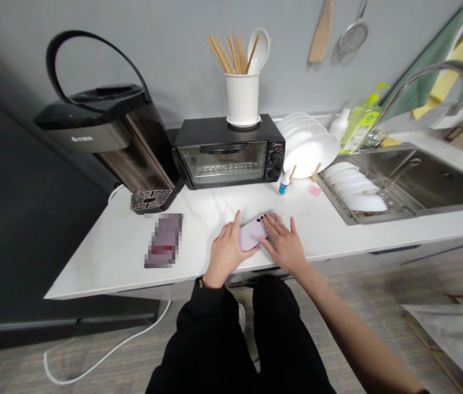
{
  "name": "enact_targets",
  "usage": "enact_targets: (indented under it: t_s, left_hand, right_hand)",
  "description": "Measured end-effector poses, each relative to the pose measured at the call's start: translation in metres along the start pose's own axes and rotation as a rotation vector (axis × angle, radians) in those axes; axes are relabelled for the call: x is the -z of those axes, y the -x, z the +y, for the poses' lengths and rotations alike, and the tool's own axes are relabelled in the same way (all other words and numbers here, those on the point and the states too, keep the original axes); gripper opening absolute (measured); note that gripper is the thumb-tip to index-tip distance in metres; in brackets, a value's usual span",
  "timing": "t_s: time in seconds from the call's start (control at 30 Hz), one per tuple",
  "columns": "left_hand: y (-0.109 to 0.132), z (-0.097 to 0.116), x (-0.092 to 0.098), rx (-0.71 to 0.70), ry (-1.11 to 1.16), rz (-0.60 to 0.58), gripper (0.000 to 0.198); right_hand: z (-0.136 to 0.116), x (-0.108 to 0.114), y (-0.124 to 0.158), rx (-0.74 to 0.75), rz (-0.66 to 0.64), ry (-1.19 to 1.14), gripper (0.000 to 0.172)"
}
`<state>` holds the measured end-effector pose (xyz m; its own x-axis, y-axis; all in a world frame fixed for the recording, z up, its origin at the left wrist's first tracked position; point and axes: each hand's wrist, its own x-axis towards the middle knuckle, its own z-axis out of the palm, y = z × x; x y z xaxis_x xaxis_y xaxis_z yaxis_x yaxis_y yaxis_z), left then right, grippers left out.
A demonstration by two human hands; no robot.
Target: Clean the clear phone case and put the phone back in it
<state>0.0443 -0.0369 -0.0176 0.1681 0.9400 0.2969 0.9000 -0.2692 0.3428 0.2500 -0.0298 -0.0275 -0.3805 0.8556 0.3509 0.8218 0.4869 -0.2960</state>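
A lilac phone [252, 236] with dark round camera lenses lies back up on the white countertop [210, 210], near its front edge. My left hand [224, 250] holds its left side, with the thumb along the near edge and the index finger pointing away from me. My right hand [284, 244] rests on the camera end, its fingers stretched out over the phone and its thumb spread across the back. What lies under the right fingertips is hidden. A small white bottle with a blue label [284, 182] and a pink slip [314, 191] are just beyond.
A flat purplish item, blurred by pixels [165, 241], lies to the left. Behind stand a black water dispenser [108, 131], a toaster oven [227, 161] topped by a white utensil cup [242, 98], and racked plates [311, 153]. A sink [440, 183] with bowls [357, 189] is at right.
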Motion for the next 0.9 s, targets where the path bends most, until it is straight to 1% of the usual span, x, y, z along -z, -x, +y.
enact_targets:
  t_s: [0.03, 0.1, 0.17, 0.2, 0.23, 0.3, 0.37, 0.43, 0.47, 0.53, 0.6, 0.63, 0.7, 0.77, 0.83, 0.9]
  left_hand:
    - [0.0, 0.0, 0.0, -0.003, 0.003, -0.004, 0.114]
    - [0.0, -0.002, 0.0, -0.007, 0.002, -0.02, 0.107]
    - [0.001, -0.003, 0.0, -0.002, -0.018, -0.038, 0.099]
    - [0.001, -0.003, 0.0, 0.0, -0.024, -0.041, 0.098]
    - [0.001, -0.003, -0.001, 0.001, -0.022, -0.038, 0.099]
    - [0.001, -0.003, -0.001, -0.005, -0.001, -0.017, 0.106]
    - [0.001, -0.002, -0.001, -0.011, 0.019, -0.001, 0.113]
    - [0.001, -0.001, 0.0, -0.004, 0.022, -0.002, 0.113]
    - [0.001, -0.001, 0.001, -0.002, 0.021, -0.008, 0.111]
    - [0.002, -0.001, 0.002, -0.005, 0.014, -0.023, 0.107]
    - [0.003, -0.002, 0.003, -0.01, 0.003, -0.041, 0.104]
    - [0.003, -0.002, 0.003, -0.008, 0.002, -0.05, 0.105]
    - [0.002, -0.002, 0.003, 0.0, 0.013, -0.055, 0.111]
    - [0.002, -0.001, 0.002, 0.007, 0.028, -0.036, 0.118]
    - [0.001, -0.001, 0.001, 0.004, 0.034, -0.014, 0.122]
    - [0.0, -0.001, 0.0, 0.003, 0.031, -0.005, 0.121]
  right_hand:
    - [-0.006, -0.004, -0.005, 0.009, 0.001, -0.011, 0.061]
    - [-0.025, -0.01, -0.007, 0.094, -0.033, -0.08, 0.06]
    - [-0.04, -0.01, 0.0, 0.213, -0.094, -0.166, 0.058]
    - [-0.043, -0.007, 0.005, 0.254, -0.12, -0.192, 0.057]
    - [-0.041, -0.004, 0.01, 0.268, -0.132, -0.197, 0.054]
    - [-0.026, 0.003, 0.014, 0.216, -0.108, -0.144, 0.051]
    - [-0.008, 0.005, 0.008, 0.117, -0.056, -0.055, 0.051]
    - [-0.001, 0.0, -0.004, 0.059, -0.025, 0.002, 0.057]
    - [-0.004, -0.004, -0.01, 0.068, -0.027, 0.005, 0.06]
    - [-0.02, -0.012, -0.015, 0.136, -0.051, -0.033, 0.061]
    - [-0.036, -0.014, -0.009, 0.221, -0.092, -0.099, 0.058]
    - [-0.04, -0.012, -0.003, 0.251, -0.117, -0.131, 0.057]
    - [-0.035, -0.003, 0.012, 0.27, -0.158, -0.163, 0.055]
    - [-0.015, 0.007, 0.02, 0.234, -0.162, -0.138, 0.052]
    - [0.006, 0.012, 0.018, 0.161, -0.121, -0.076, 0.053]
    - [0.013, 0.009, 0.006, 0.112, -0.076, -0.036, 0.064]
